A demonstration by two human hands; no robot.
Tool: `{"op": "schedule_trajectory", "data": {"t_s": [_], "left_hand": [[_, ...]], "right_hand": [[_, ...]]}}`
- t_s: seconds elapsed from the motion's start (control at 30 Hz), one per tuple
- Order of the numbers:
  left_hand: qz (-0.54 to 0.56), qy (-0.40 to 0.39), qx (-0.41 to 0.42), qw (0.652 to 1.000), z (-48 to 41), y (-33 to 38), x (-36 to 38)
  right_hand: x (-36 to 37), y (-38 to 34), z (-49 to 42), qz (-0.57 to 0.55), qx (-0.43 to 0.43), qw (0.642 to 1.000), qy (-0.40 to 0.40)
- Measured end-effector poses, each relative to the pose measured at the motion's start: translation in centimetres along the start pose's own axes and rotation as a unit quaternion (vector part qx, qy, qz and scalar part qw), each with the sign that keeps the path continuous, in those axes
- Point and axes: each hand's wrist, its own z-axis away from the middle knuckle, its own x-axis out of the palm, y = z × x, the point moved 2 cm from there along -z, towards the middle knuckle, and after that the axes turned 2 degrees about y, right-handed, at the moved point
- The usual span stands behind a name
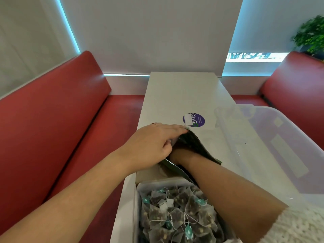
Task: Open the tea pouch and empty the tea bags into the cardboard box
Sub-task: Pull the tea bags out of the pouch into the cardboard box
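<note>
Tea bags (177, 213) already fill the cardboard box (135, 207) on the desk (175, 95); left hand (154, 142) pinches the tea pouch (194, 144) mouth, right hand (177, 155) buried inside (grip unseen). Stragglers could spill past the rim.

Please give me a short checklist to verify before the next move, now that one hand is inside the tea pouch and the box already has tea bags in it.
1. Pouch is open: ok. The right hand reaches into the mouth of the tea pouch.
2. Pouch is held steady: ok. The left hand presses on its upper side.
3. Pouch mouth faces the cardboard box: ok, it opens toward the box's far end.
4. Tea bags are landing inside the box: ok, a pile fills it and none shows outside it.
5. Pouch is fully emptied: cannot tell, its inside is hidden by the hand.
6. Clear plastic bin beside the pouch does not obstruct: ok, it stands apart to the right.
</note>
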Motion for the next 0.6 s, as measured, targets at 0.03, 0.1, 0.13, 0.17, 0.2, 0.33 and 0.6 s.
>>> {"op": "schedule_trajectory", "data": {"t_s": [0.03, 0.1, 0.13, 0.17, 0.2, 0.33, 0.6], "left_hand": [[-0.004, 0.0, 0.0, 1.0, 0.0, 0.1, 0.0], [-0.018, -0.006, 0.0, 1.0, 0.0, 0.2, 0.0], [-0.027, -0.01, 0.001, 1.0, 0.0, 0.2, 0.1], [-0.038, -0.015, 0.005, 0.999, 0.0, 0.1, 0.2], [-0.05, -0.02, 0.009, 0.999, 0.0, -0.1, 0.3], [-0.079, -0.047, 0.006, 0.996, 0.1, -0.7, 1.3], [-0.097, -0.046, 0.001, 0.994, 0.0, -0.8, 2.0]], "right_hand": [[0.1, 0.3, 0.1, 0.004, -0.009, 1.0, 0.014], [-0.4, 0.1, 1.4, 0.022, -0.006, 0.999, 0.023], [-0.6, 0.1, 2.6, 0.023, 0.008, 1.0, 0.02], [-0.8, 0.2, 3.6, 0.031, 0.009, 0.999, 0.029], [-1.0, 0.4, 5.0, 0.021, 0.0, 0.998, 0.06], [-1.6, 1.6, 11.5, -0.062, -0.063, 0.968, 0.235], [0.9, 1.3, 18.5, -0.125, -0.151, 0.923, 0.331]]}}
